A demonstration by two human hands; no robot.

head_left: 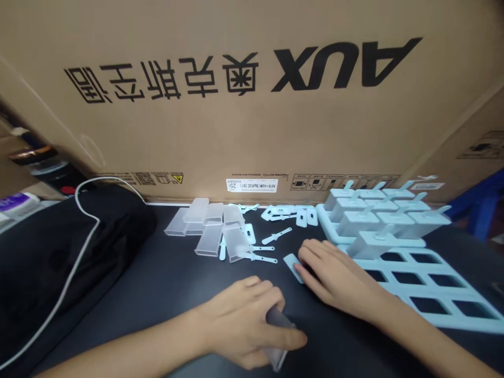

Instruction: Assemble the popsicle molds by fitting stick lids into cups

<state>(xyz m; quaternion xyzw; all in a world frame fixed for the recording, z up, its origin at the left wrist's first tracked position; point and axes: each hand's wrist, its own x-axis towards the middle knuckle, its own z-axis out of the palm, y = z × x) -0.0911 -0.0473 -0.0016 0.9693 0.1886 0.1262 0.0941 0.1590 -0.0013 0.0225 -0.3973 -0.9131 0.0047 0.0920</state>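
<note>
Your left hand (248, 320) grips a popsicle mold (279, 358), likely light, best held broadside; your right hand (334, 270) pinches a lid (292, 266).

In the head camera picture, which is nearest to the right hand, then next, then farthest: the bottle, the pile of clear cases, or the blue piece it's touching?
From the right hand:
1. Blue piece, at its fingers.
2. Pile of clear cases, to its left.
3. Bottle, far left.

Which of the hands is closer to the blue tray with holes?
Right. The right hand is beside the tray; the left hand is farther away, gripping a clear mold.
</note>
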